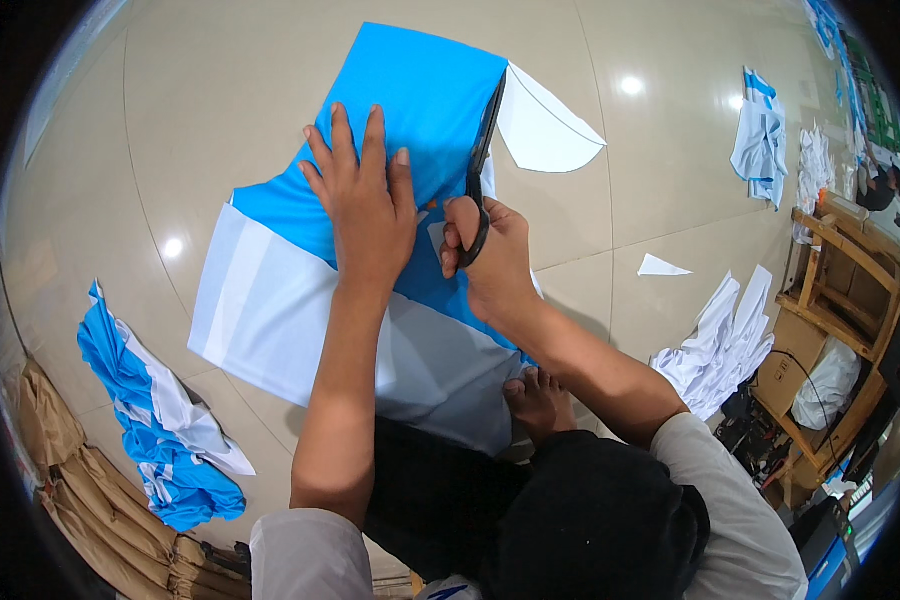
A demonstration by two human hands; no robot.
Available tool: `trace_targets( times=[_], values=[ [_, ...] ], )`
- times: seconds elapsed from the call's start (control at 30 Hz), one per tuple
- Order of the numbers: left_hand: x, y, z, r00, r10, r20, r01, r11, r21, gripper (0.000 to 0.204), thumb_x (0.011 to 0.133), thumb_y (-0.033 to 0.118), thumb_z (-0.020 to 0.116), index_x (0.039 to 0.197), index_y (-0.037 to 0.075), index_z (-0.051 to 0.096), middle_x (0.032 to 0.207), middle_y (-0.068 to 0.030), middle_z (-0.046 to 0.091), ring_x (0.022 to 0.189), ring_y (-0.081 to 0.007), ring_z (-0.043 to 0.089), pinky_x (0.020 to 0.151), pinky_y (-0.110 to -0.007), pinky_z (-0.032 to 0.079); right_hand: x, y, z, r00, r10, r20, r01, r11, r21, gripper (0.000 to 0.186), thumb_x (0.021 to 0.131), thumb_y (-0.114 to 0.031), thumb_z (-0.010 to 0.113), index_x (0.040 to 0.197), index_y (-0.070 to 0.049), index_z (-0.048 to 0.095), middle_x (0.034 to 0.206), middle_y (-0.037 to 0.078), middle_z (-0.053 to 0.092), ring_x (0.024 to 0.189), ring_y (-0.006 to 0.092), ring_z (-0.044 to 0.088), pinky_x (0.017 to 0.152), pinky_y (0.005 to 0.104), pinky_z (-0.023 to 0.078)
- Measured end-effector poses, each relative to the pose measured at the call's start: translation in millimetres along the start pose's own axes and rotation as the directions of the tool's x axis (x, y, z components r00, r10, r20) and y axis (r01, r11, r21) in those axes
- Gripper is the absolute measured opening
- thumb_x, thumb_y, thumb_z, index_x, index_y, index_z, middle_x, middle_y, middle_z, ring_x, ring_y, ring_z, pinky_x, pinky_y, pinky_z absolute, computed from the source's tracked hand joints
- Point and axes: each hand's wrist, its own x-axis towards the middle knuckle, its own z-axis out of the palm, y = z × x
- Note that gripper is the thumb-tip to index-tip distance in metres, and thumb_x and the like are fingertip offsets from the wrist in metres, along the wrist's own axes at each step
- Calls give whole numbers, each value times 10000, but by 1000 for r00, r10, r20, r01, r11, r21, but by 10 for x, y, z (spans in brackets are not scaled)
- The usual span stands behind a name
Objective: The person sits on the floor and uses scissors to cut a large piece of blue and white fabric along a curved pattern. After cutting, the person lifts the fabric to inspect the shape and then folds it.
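A bright blue cloth piece [415,85] lies spread on the floor in front of me, with a pale grey-white panel [270,290] joined or laid along its near side. My left hand [365,205] rests on the blue cloth, fingers stretched out. Black-handled scissors [483,140] are gripped in my right hand [500,268], their blades pointing away from me along the cloth's right edge. Just right of the blades a white cloth piece [545,125] with a curved edge sticks out; whether it is still attached is hidden.
Blue and white cloth [150,420] is heaped at left, near brown draped fabric [90,490]. To the right lie a small white scrap [662,266], a white cloth pile [715,345], more cloth [760,140] and a wooden frame [850,250]. My bare foot [540,405] touches the cloth's near edge.
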Motion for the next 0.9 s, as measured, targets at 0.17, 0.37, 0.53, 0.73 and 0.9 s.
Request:
trace_targets(
  times=[0.17, 0.37, 0.53, 0.73, 0.9],
  values=[
    [-14, -17, 7, 999, -31, 20, 31, 999, 21, 514, 1144, 307, 533, 1635, 157, 511, 1768, -242, 302, 1634, -579, 144, 1271, -771, 79, -2, 22, 31, 1000, 0, -19, 0, 1000, -5, 220, 969, -160, 731, 864, 9, 637, 658, 37, 560, 503, 131, 544, 449, 292, 425],
    [-17, -26, 14, 999, -29, 21, 29, 999, 16, 519, 1142, 306, 532, 1638, 157, 505, 1769, -242, 300, 1631, -583, 146, 1267, -777, 73, 18, 28, 25, 1000, 15, 2, -15, 999, -28, 258, 981, -243, 747, 932, -13, 639, 715, 21, 559, 561, 134, 539, 503, 300, 428],
    [-17, -24, 10, 999, -32, 24, 31, 999, 17, 521, 1141, 304, 532, 1640, 155, 504, 1770, -242, 299, 1631, -583, 144, 1265, -781, 72, 35, 12, 44, 1000, 13, 16, -12, 1000, -11, 262, 984, -244, 739, 946, -9, 630, 723, 21, 550, 575, 133, 528, 518, 305, 427],
    [-17, -24, 11, 999, -32, 28, 32, 999, 20, 519, 1146, 312, 525, 1640, 154, 503, 1771, -243, 294, 1633, -581, 141, 1264, -781, 71, 51, 17, 60, 1000, 13, 6, -13, 1000, -1, 254, 973, -236, 738, 936, -9, 632, 715, 19, 546, 572, 132, 526, 515, 306, 424],
    [-13, -23, 6, 999, -33, 30, 33, 999, 23, 519, 1149, 323, 521, 1640, 154, 503, 1773, -242, 291, 1634, -580, 138, 1266, -778, 68, 45, -2, 85, 1000, 27, -1, -27, 1000, 6, 255, 973, -237, 738, 929, -9, 632, 706, 14, 537, 570, 125, 520, 517, 305, 422]
  ],
)
